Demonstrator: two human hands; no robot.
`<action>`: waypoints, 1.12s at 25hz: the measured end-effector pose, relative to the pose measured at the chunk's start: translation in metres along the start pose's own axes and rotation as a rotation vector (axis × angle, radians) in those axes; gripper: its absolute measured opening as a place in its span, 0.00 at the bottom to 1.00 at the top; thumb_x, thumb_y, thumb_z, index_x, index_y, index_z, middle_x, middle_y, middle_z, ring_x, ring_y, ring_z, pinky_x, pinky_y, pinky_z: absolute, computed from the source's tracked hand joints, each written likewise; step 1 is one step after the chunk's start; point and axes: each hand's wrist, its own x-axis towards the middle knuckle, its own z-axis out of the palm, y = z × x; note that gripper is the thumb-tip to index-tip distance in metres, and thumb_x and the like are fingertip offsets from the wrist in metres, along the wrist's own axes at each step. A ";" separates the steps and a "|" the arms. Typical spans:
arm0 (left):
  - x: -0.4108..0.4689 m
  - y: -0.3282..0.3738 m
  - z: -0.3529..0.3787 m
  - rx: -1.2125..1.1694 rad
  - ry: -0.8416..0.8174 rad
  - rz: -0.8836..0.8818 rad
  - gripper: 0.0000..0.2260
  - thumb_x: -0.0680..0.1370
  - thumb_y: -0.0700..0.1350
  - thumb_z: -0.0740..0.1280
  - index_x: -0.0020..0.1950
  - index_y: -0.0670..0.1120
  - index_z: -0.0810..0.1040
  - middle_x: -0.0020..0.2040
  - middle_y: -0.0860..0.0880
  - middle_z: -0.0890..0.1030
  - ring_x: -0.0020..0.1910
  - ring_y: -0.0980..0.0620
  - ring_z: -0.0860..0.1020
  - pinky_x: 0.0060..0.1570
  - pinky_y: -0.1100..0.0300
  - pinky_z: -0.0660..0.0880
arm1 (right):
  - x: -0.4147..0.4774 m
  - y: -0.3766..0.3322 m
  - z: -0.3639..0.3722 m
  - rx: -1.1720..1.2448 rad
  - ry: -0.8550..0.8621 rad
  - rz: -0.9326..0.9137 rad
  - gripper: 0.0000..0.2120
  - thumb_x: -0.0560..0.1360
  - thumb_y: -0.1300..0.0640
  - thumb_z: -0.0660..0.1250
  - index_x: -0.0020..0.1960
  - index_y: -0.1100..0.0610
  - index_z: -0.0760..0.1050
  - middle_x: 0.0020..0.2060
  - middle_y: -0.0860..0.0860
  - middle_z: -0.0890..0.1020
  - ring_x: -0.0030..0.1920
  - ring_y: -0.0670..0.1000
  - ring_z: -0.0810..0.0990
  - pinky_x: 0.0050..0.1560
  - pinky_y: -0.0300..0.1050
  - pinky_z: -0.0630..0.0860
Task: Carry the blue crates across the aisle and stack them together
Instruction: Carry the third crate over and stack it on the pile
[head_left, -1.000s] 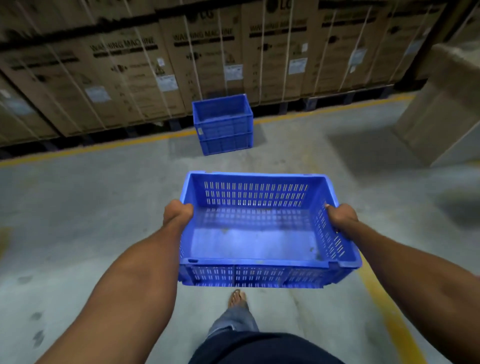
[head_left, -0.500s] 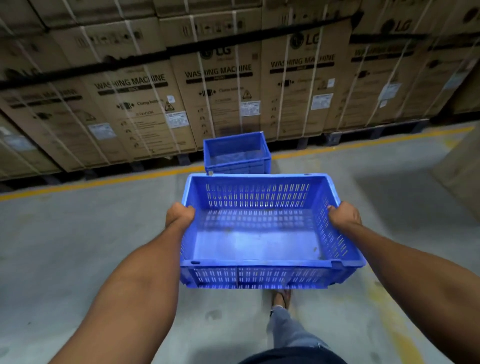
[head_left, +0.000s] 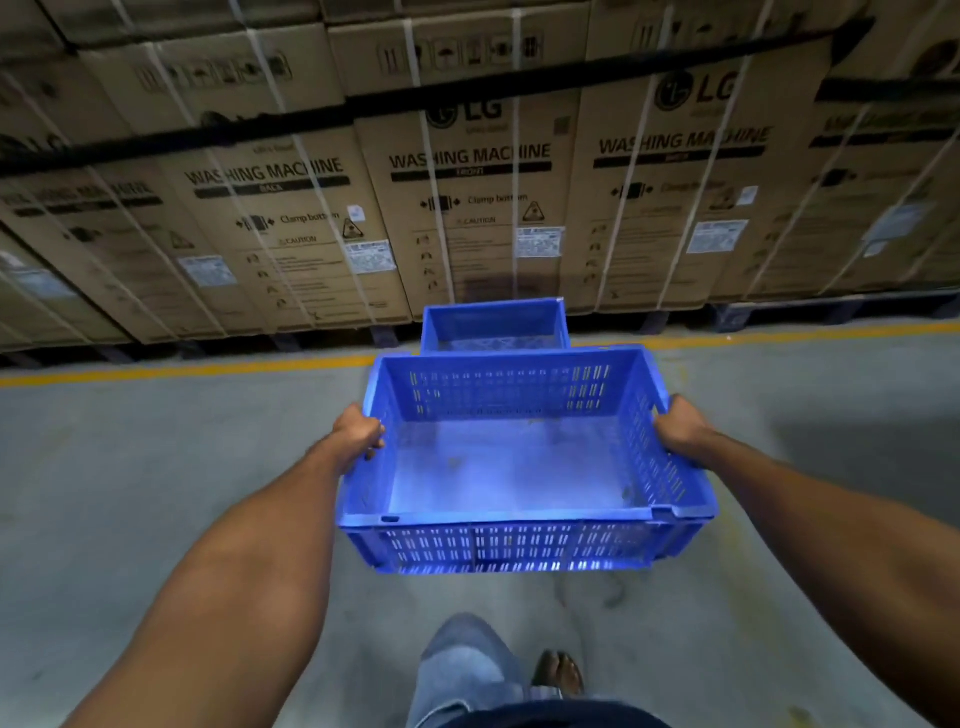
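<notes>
I hold an empty blue slotted crate (head_left: 519, 467) level in front of me, above the floor. My left hand (head_left: 361, 431) grips its left rim and my right hand (head_left: 680, 428) grips its right rim. Just beyond the held crate's far edge stands the blue crate stack (head_left: 493, 325) on the floor, right by the yellow line. Only the stack's top crate shows; its lower part is hidden behind the crate I carry.
A wall of strapped cardboard washing-machine boxes (head_left: 467, 208) on pallets closes off the far side. A yellow floor line (head_left: 182, 370) runs along their base. Grey concrete floor (head_left: 130, 493) spreads to both sides. My leg and bare foot (head_left: 558, 670) show below.
I have walked closer to the box wall. The crate stack has come much nearer and now sits right behind the held crate's far rim. My grip on the crate is unchanged.
</notes>
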 end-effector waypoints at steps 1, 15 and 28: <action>0.019 0.012 -0.001 -0.013 0.003 0.003 0.09 0.77 0.36 0.64 0.57 0.39 0.70 0.36 0.42 0.77 0.33 0.46 0.76 0.29 0.60 0.67 | 0.021 -0.012 0.002 -0.004 -0.008 -0.010 0.14 0.76 0.58 0.62 0.60 0.62 0.71 0.56 0.65 0.80 0.55 0.65 0.81 0.52 0.53 0.77; 0.417 0.090 0.052 -0.114 0.104 0.060 0.16 0.75 0.62 0.57 0.38 0.50 0.67 0.43 0.36 0.81 0.43 0.33 0.82 0.44 0.40 0.80 | 0.358 -0.176 0.092 0.059 0.003 0.181 0.14 0.78 0.60 0.63 0.62 0.63 0.72 0.58 0.65 0.79 0.56 0.64 0.79 0.46 0.45 0.69; 0.569 0.166 0.110 -0.259 0.142 0.115 0.14 0.83 0.42 0.59 0.37 0.50 0.66 0.34 0.50 0.73 0.27 0.51 0.68 0.18 0.70 0.59 | 0.539 -0.217 0.139 -0.016 0.130 -0.024 0.19 0.81 0.57 0.60 0.71 0.58 0.66 0.62 0.64 0.78 0.61 0.67 0.77 0.54 0.51 0.72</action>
